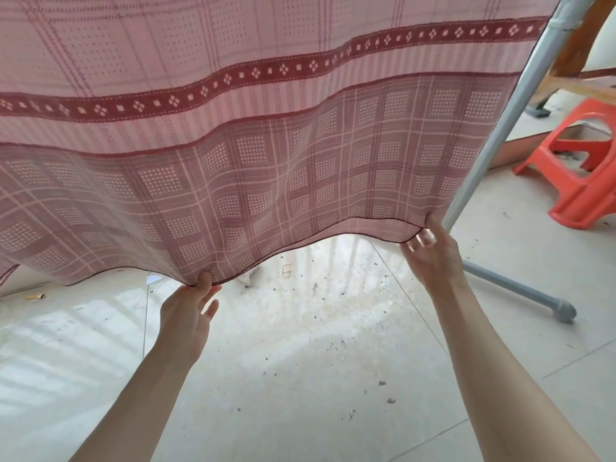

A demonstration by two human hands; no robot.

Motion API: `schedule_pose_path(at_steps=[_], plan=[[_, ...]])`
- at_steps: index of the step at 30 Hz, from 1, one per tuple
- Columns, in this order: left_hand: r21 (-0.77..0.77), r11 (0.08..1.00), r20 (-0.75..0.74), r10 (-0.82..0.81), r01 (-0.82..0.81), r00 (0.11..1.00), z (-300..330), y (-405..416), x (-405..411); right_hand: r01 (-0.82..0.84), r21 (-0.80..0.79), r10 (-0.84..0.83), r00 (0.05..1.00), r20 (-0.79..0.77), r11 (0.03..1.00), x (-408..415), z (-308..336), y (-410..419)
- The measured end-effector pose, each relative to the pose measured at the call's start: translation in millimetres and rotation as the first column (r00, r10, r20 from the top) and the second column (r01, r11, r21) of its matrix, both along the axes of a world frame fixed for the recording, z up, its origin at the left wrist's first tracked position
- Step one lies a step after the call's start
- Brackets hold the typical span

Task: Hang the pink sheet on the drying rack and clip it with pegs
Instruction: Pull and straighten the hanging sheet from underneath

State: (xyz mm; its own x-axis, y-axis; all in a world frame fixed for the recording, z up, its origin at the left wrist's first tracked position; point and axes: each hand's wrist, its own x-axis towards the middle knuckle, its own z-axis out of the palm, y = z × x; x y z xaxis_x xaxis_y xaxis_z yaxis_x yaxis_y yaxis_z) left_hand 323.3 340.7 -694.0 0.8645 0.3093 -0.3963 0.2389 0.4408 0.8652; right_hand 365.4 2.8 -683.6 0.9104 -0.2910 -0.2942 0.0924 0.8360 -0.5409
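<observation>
Hanging across most of the view: pink checked sheet (266, 145) with a dark red diamond band, lower hem rippling above pale floor tiles (300, 361). Grey drying rack leg (500, 128) slanting down the right edge, beside an orange plastic stool (576, 171). Pinching the hem, left hand (186, 311), thumb in front. Gripping the right corner, right hand (433, 258), fingers loosely spread behind the cloth. No readable writing.

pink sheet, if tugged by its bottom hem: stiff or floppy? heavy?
Likely floppy: the pink sheet sags in waves between the left hand and right hand. Probably light and thin, since light shows through it. Fingertip pinches hold it, so it seems not slippery.
</observation>
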Motion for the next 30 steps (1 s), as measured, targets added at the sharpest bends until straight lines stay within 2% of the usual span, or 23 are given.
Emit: schedule_pose_path(at_steps=[4,9,16,19,23,25,27,30], plan=[[-0.004,1.000,0.007,0.004,-0.004,1.000,-1,2,6,-0.047,-0.179,0.052,0.998,0.024,0.983,0,-5,1],[-0.016,1.000,0.025,0.016,-0.016,1.000,-3,8,10,0.015,-0.313,-0.012,1.000,0.013,0.950,1,-9,-5],[-0.044,0.999,0.054,0.024,-0.022,0.998,-2,12,18,0.047,-0.358,-0.066,0.997,-0.040,0.933,-4,-20,-17],[-0.067,0.997,0.059,0.037,-0.034,0.998,0,11,21,0.085,-0.297,-0.108,0.992,-0.062,0.951,-3,-22,-16],[-0.092,0.995,0.048,0.043,-0.039,0.998,1,3,24,0.177,0.039,-0.178,0.984,0.014,0.983,0,-21,-8],[-0.107,0.993,0.041,0.044,-0.039,0.998,0,0,25,0.206,0.123,-0.209,0.978,0.013,0.971,2,-18,-8],[-0.119,0.992,0.040,0.042,-0.037,0.998,0,-1,25,0.226,0.125,-0.227,0.974,-0.003,0.966,3,-17,-10],[-0.121,0.992,0.040,0.039,-0.034,0.998,-1,-2,26,0.222,0.007,-0.222,0.975,0.010,0.975,0,-13,-16]])
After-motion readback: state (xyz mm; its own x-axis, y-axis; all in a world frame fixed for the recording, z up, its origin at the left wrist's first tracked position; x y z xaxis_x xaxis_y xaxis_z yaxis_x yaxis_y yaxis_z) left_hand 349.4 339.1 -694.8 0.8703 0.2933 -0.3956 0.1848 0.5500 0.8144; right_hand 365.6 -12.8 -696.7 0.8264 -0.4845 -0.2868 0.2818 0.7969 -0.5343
